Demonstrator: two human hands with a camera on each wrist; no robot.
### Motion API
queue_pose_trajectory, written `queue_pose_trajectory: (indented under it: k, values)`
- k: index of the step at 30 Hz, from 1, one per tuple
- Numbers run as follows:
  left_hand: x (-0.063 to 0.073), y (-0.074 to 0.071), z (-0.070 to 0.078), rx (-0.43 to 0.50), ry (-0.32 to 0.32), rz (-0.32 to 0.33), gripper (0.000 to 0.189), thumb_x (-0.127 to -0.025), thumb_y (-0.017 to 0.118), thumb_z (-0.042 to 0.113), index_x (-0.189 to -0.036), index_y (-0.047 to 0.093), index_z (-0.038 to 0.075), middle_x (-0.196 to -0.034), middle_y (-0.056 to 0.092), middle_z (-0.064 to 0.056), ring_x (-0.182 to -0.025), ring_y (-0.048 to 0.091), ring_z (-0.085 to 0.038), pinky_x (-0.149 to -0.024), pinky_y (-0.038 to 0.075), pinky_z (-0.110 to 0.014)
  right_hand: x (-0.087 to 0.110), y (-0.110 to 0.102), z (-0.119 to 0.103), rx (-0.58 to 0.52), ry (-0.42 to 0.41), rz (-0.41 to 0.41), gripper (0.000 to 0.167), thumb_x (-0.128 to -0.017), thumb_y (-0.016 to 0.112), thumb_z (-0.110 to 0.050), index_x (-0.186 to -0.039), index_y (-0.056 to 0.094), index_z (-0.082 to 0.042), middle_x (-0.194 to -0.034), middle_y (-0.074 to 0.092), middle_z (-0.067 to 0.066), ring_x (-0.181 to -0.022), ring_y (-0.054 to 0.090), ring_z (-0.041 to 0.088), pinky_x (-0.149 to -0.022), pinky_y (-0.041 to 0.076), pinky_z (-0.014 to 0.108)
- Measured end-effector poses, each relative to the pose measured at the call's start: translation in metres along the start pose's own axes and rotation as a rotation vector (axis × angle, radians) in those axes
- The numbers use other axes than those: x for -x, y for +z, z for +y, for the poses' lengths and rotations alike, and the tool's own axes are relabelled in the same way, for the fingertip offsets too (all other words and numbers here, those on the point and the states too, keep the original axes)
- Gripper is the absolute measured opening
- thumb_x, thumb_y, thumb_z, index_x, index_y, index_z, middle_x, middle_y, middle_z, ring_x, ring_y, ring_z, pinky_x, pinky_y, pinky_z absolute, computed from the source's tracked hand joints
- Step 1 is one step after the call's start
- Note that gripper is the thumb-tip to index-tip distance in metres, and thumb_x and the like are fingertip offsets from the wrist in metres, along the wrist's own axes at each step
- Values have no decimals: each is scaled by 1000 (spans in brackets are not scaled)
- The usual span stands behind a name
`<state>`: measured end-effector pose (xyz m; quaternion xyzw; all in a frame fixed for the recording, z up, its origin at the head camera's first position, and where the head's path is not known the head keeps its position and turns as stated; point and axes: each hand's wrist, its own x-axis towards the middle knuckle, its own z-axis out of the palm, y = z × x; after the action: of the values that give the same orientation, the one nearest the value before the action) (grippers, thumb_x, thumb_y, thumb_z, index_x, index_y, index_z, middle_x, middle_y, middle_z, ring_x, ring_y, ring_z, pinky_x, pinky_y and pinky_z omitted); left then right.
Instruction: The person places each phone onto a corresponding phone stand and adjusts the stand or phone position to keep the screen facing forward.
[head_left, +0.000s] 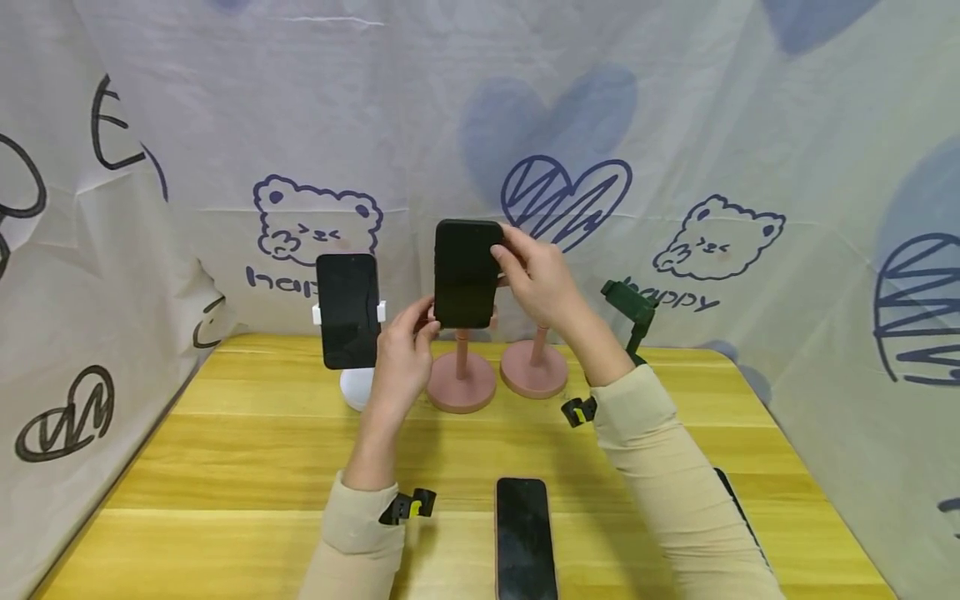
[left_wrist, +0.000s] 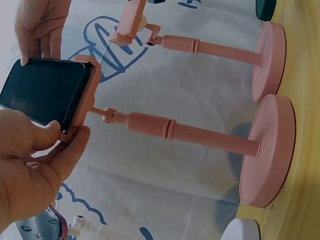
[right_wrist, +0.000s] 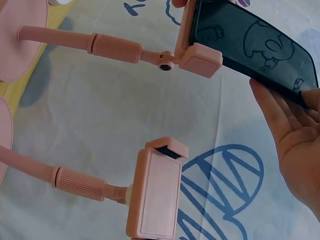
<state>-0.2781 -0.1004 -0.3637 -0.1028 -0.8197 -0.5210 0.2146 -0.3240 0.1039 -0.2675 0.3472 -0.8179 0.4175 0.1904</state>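
Note:
A black smartphone (head_left: 467,275) is upright against the clamp of the pink phone stand (left_wrist: 210,136). With thumb and fingers, my right hand (head_left: 542,279) grips the phone near its upper right edge. At the phone's lower left, my left hand (head_left: 405,350) pinches the clamp's side arm, its thumb by the phone's corner. The right wrist view shows the clamp's other arm (right_wrist: 201,61) beside the phone's edge. Beside it is a second pink phone stand (right_wrist: 154,192) with a bare clamp.
Left of my hands, a white stand (head_left: 356,388) holds another smartphone (head_left: 348,310). A dark green stand (head_left: 632,302) is at the right, partly behind my right arm. One smartphone (head_left: 525,537) lies on the wooden table (head_left: 247,467); a dark-edged flat object (head_left: 738,504) shows beside my right sleeve.

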Motion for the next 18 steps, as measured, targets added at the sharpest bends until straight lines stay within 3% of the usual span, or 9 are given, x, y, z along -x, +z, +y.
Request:
queue_pose_trajectory:
  k: [9,15,18]
  values:
    - [1,3,0,51,2,45,37,-105,57,5,-141,61,-1,-127,66,-21,-114,68,-34,-97,58,-44,1,-2,1,27,2,-14,35,-109,53,-8,-141,58,6,-106,73,23,-86,76,33,-75,64,40]
    - [1,3,-1,84,-11,48,37,-105,58,4,-141,61,0,-129,67,-21,-117,68,-32,-99,58,-43,1,-1,3,41,-10,-13,30,-109,53,-8,-135,60,6,-99,72,22,-83,76,33,-73,64,39]
    - [1,4,-1,91,-17,47,37,-105,58,5,-141,61,0,-129,67,-21,-116,68,-32,-99,58,-44,1,0,6,69,-41,1,25,-109,53,-7,-127,62,6,-86,68,19,-72,73,30,-65,62,35]
